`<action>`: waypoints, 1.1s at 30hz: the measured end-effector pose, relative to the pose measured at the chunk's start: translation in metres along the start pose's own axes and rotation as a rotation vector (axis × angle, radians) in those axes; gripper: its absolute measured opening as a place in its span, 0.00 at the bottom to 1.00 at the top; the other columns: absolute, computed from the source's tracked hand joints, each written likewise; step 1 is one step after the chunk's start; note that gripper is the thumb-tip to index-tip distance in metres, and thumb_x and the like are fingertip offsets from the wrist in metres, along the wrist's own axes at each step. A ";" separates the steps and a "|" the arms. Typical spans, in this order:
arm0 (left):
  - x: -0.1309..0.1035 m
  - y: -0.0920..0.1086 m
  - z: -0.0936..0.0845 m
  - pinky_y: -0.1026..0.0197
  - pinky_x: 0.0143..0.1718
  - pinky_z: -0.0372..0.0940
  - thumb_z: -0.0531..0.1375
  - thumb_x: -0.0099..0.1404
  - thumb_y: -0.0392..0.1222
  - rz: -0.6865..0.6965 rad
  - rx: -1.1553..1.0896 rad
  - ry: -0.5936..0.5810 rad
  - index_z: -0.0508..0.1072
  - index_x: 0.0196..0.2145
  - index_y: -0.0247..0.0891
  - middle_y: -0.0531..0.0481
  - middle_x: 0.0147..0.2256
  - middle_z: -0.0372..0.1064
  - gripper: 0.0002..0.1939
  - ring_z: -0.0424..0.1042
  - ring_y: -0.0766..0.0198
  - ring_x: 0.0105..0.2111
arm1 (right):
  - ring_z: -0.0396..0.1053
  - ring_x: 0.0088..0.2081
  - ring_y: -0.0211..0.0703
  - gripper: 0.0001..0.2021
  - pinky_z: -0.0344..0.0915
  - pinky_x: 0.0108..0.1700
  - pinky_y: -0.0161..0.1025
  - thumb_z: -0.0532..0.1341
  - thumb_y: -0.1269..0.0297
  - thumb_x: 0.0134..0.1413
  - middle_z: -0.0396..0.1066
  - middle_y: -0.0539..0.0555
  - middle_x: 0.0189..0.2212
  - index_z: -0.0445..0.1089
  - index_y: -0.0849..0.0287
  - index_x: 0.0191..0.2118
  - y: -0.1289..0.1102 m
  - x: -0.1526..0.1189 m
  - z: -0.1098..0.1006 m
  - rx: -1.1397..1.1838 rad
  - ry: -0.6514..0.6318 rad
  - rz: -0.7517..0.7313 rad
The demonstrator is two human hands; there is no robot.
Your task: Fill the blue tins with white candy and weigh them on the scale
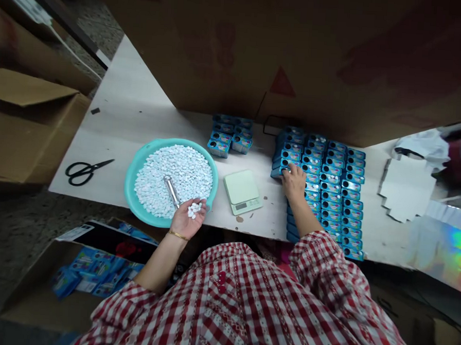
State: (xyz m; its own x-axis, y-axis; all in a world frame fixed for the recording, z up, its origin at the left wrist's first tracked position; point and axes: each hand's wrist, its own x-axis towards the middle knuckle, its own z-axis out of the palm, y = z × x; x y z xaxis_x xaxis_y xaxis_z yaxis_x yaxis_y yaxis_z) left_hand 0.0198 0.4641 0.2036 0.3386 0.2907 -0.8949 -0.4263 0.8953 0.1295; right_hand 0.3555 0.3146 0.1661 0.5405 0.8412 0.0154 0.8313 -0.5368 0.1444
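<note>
My left hand [189, 219] is palm up over the near rim of a turquoise basin [131, 188], cupping a small heap of white tablets [194, 210]. More of these white pieces [188, 167] fill the basin, and a shiny metal scoop [171, 191] lies on them beside my fingers. My right hand [295, 183] reaches to the left side of several packed rows of small blue boxes [331, 198]. Its fingers are closed on one blue box [280, 170] at the edge of the rows; the hand partly covers it.
A pale green digital scale [242, 189] sits between basin and rows. Several blue boxes [231, 136] stand behind it, before a big carton [240, 49]. Black scissors [86, 171] lie left, white cut card [407, 187] right. Below left, an open carton [34, 291] holds blue packs.
</note>
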 end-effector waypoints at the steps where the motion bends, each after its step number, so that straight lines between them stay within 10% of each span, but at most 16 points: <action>1: -0.001 -0.001 0.002 0.67 0.22 0.67 0.49 0.65 0.33 -0.001 0.003 -0.003 0.71 0.24 0.30 0.41 0.27 0.70 0.16 0.70 0.66 0.26 | 0.56 0.50 0.54 0.12 0.54 0.45 0.47 0.55 0.63 0.57 0.62 0.61 0.53 0.72 0.58 0.43 0.002 0.000 0.004 -0.013 0.003 -0.005; 7: -0.006 -0.006 0.002 0.66 0.25 0.69 0.49 0.65 0.33 0.027 -0.019 0.010 0.71 0.24 0.30 0.40 0.28 0.72 0.16 0.72 0.64 0.28 | 0.53 0.53 0.54 0.12 0.50 0.51 0.48 0.52 0.65 0.59 0.63 0.58 0.54 0.73 0.57 0.38 -0.014 -0.013 -0.019 0.000 0.007 -0.199; 13: -0.005 -0.019 0.003 0.61 0.32 0.72 0.50 0.63 0.33 -0.006 0.003 -0.089 0.73 0.31 0.30 0.39 0.33 0.74 0.12 0.75 0.61 0.34 | 0.59 0.44 0.49 0.13 0.53 0.50 0.47 0.51 0.72 0.59 0.66 0.60 0.46 0.72 0.58 0.41 -0.096 -0.022 -0.055 0.137 -0.118 -0.541; 24: -0.002 -0.040 -0.019 0.63 0.38 0.70 0.45 0.67 0.35 -0.058 0.050 -0.123 0.73 0.37 0.29 0.42 0.34 0.75 0.17 0.75 0.65 0.33 | 0.63 0.46 0.49 0.17 0.64 0.43 0.43 0.51 0.71 0.60 0.69 0.62 0.47 0.65 0.66 0.53 -0.201 -0.095 -0.078 0.497 -0.184 -0.643; 33: -0.007 -0.042 -0.020 0.64 0.40 0.70 0.45 0.68 0.35 -0.090 0.041 -0.069 0.69 0.47 0.28 0.42 0.35 0.74 0.17 0.75 0.65 0.36 | 0.63 0.44 0.42 0.10 0.64 0.40 0.35 0.53 0.72 0.59 0.69 0.56 0.42 0.69 0.62 0.44 -0.208 -0.092 -0.078 0.589 -0.234 -0.680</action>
State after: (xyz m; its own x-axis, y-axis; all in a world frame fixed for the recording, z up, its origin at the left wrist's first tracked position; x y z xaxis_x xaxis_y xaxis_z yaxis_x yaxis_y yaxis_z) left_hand 0.0185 0.4173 0.1956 0.4311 0.2301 -0.8725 -0.3578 0.9313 0.0689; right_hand 0.1230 0.3541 0.2119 -0.1280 0.9870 -0.0971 0.8761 0.0666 -0.4775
